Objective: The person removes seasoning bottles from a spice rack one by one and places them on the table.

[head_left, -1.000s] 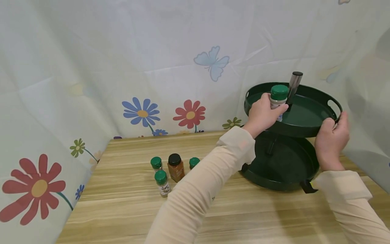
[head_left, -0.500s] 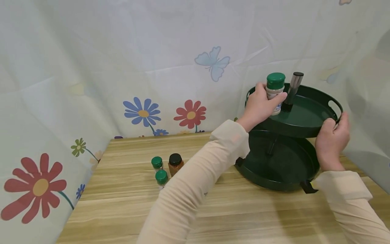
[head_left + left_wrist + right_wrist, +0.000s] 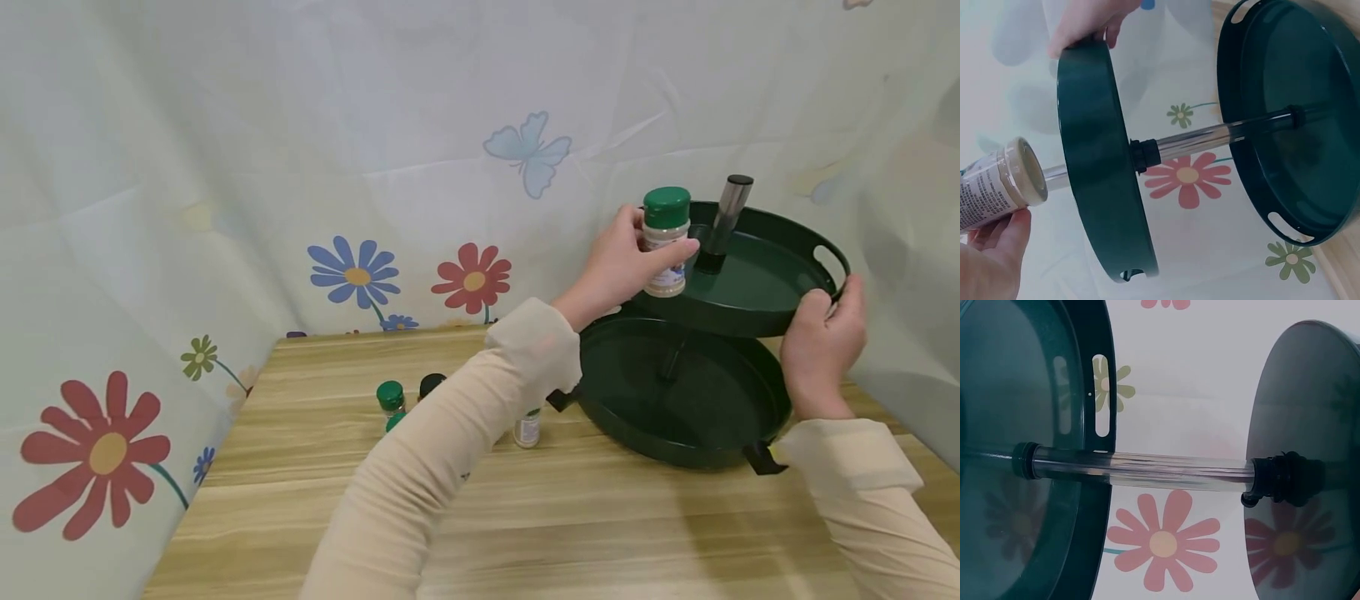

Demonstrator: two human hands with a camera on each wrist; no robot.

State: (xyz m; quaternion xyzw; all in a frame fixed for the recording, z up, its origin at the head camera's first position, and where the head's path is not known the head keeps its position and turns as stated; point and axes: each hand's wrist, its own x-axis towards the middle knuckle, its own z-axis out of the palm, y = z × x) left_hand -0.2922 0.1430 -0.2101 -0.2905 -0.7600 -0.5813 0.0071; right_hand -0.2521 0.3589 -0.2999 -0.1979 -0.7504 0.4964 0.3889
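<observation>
In the head view my left hand (image 3: 626, 258) holds a spice jar (image 3: 663, 279) with a green cap and pale contents. The jar hangs upright before the near left rim of the upper tray (image 3: 757, 275), which belongs to a dark green two-tier rack. Seen from the left wrist, the jar's base (image 3: 1027, 169) is apart from the tray, on its upper side. My right hand (image 3: 821, 350) grips the upper tray's right rim at the handle slot, thumb inside. Below is the lower tray (image 3: 690, 408), with a metal post (image 3: 729, 217) joining the tiers.
On the wooden table (image 3: 315, 517) stand a green-capped jar (image 3: 391, 397), a black-capped jar (image 3: 432, 383) and others partly hidden by my left sleeve. A small jar (image 3: 527, 429) shows right of that sleeve. A flowered curtain (image 3: 420, 100) hangs behind.
My left hand has raised the spice jar from inside the upper tray and brought it left, over the near rim. The right hand keeps its grip on the tray.
</observation>
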